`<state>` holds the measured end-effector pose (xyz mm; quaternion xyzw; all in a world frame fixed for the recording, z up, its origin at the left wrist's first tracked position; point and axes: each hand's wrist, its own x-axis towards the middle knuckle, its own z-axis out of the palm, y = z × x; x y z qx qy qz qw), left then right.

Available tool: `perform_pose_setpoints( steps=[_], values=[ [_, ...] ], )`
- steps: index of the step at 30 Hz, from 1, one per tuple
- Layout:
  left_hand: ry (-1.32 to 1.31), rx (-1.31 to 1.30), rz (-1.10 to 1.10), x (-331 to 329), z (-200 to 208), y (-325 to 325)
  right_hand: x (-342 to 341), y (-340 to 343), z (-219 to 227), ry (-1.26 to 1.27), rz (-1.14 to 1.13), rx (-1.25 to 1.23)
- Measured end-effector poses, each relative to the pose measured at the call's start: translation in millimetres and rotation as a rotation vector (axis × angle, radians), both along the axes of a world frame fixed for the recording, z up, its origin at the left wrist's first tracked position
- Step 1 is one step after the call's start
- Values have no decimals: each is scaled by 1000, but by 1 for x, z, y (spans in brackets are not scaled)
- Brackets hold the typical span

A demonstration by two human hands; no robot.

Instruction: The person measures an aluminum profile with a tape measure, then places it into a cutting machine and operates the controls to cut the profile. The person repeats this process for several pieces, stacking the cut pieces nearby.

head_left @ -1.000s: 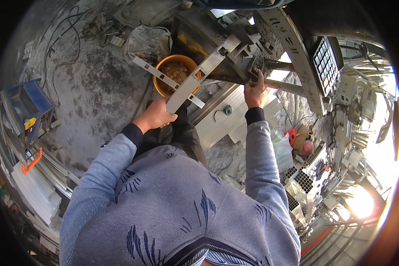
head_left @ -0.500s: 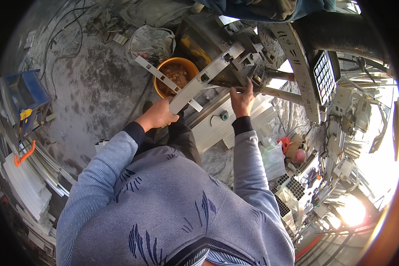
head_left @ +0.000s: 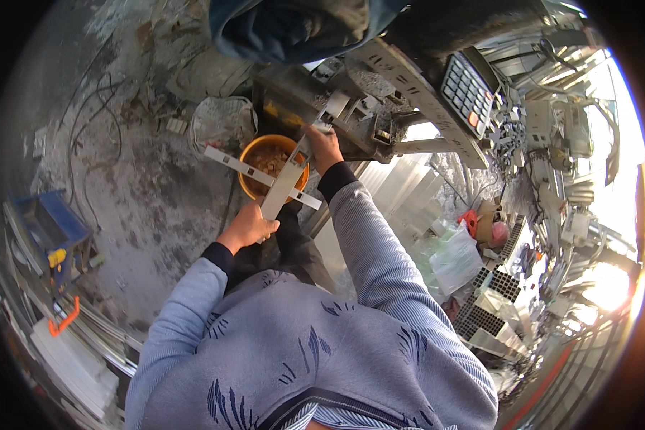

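My left hand (head_left: 246,226) is closed round the lower end of a long white rectangular metal profile (head_left: 281,190). Farther up, my right hand (head_left: 324,149) has its fingers wrapped on the same profile, near its slotted upper part. A narrower white bar (head_left: 226,159) with square holes crosses the profile at a slant, its short end sticking out on the right. Both pieces are held over an orange bucket (head_left: 244,179) with small cut pieces inside. The profile's far end lies close to a dirty metal machine (head_left: 265,86).
A whitish sack (head_left: 222,123) stands behind the bucket. At right, a calculator (head_left: 469,93) rests by a metal beam (head_left: 423,107), with pale profiles (head_left: 387,193) and plastic bags (head_left: 453,261) below. A blue bin (head_left: 54,222) and an orange handle (head_left: 65,317) are at left.
My right hand has moved left from beside the machine and taken hold of the profile's upper part. The profile has come away from the machine a little, and the whole view has shifted.
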<state>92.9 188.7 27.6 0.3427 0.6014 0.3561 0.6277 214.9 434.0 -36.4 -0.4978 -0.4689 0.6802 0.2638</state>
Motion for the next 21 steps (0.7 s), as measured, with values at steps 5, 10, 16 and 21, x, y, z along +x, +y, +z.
perform_pose_setpoints(
  steps=[5, 10, 16, 21],
  values=[
    [-2, -18, -23, -1, -9, -2, -2, -1, 26, 113, -42, -266],
    [-15, -47, -37, -1, -13, -2, -3, -5, 44, 87, -32, -244],
    [-82, -38, -27, -1, -10, -1, -1, -2, 29, 81, 30, -142],
    [-60, -28, -45, -2, -8, 0, 0, 0, 24, 110, 60, -93]
  ],
)
